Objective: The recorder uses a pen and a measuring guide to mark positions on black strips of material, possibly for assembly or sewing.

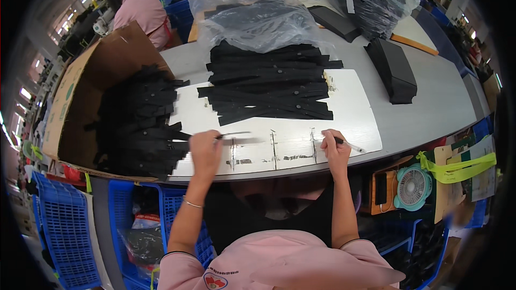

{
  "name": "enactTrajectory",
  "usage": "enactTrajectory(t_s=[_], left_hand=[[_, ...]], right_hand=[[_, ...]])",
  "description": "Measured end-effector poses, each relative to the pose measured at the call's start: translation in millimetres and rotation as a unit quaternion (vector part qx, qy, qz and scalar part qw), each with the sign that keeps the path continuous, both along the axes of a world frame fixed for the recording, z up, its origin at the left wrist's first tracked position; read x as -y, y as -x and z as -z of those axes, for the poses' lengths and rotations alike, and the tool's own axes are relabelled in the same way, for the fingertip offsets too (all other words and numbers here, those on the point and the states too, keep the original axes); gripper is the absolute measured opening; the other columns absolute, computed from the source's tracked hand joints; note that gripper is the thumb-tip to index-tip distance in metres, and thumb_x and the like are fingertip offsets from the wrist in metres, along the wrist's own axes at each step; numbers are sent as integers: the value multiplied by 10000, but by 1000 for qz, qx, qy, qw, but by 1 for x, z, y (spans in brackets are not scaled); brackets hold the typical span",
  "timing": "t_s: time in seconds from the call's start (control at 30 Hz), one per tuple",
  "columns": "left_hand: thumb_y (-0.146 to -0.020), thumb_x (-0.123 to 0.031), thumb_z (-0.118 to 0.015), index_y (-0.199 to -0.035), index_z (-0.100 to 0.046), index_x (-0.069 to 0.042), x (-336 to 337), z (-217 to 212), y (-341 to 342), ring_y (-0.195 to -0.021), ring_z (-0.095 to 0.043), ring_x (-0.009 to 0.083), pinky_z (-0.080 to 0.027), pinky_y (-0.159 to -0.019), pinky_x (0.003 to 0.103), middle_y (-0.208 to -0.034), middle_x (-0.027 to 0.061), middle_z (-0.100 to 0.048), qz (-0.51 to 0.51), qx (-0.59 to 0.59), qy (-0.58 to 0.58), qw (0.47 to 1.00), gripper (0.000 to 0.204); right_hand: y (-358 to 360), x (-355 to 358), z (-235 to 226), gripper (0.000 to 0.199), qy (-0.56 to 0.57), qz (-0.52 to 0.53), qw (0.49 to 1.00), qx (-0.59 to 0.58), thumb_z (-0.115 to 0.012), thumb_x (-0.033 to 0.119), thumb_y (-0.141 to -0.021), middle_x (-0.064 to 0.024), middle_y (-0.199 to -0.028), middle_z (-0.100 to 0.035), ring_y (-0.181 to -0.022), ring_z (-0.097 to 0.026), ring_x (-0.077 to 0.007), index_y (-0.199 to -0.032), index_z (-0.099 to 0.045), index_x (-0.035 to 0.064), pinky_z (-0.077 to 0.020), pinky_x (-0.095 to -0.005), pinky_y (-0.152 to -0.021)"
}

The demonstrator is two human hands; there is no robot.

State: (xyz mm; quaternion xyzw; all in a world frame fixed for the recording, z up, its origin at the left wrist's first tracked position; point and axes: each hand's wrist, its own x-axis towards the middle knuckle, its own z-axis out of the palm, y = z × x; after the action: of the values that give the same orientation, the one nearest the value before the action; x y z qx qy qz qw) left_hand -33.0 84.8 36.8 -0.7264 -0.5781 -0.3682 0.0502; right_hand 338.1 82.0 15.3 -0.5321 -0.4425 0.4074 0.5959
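Left hand (206, 150) pinches one end of a thin black strip (236, 137). The strip lies flat on the white board (355, 102) on the counter (430, 102), long axis 9-to-3, running toward 3 from that hand. Right hand (334, 151) is closed around a pen (349, 145), tip toward 3. Strip sits nearer the left hand. Black strip pile (269, 88) at 12.

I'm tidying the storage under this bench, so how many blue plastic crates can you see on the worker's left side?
2: one blue crate at the far lower left, another blue crate beside the left forearm, holding bagged goods. More may be hidden.
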Motion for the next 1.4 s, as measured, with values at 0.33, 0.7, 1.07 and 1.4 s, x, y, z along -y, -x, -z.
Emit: enactTrajectory(t_s=[0.33,0.7,1.07,1.4], left_hand=[[-892,-31,-678,-1223,-659,18,40,25,-124,-1211,-612,328,-453,-1034,444,-1269,157,-671,130,44,25,990,335],[-940,-209,-713,-1442,-558,-37,50,22,-128,-1460,-410,347,-193,-1207,576,-1498,130,-545,130,25,119,984,553],[-980,-340,-676,-1528,-477,-79,79,18,-94,-1550,-244,355,21,-1194,659,-1623,121,-393,23,-29,196,980,638],[-908,-416,-752,-1540,-457,-77,90,24,-39,-1545,-274,343,21,-1204,649,-1617,121,-407,-69,-8,186,980,775]], right_hand=[[16,13,-3,213,-45,45,992,110,-683,120,-992,-83,-998,-743,-777,-669,-123,-1185,-709,32,-498,-264,-645],[35,43,6,414,-186,-21,813,551,-770,154,-876,-99,-1357,-668,-1350,-560,-295,-1257,-628,74,-322,-507,-1163],[-18,55,3,439,-125,-18,791,599,-752,177,-897,-71,-1424,-628,-1407,-485,-290,-1302,-620,68,-262,-506,-1218],[-27,52,20,390,-135,0,784,605,-693,193,-959,-46,-1433,-626,-1418,-476,-256,-1324,-606,86,-270,-480,-1228]])
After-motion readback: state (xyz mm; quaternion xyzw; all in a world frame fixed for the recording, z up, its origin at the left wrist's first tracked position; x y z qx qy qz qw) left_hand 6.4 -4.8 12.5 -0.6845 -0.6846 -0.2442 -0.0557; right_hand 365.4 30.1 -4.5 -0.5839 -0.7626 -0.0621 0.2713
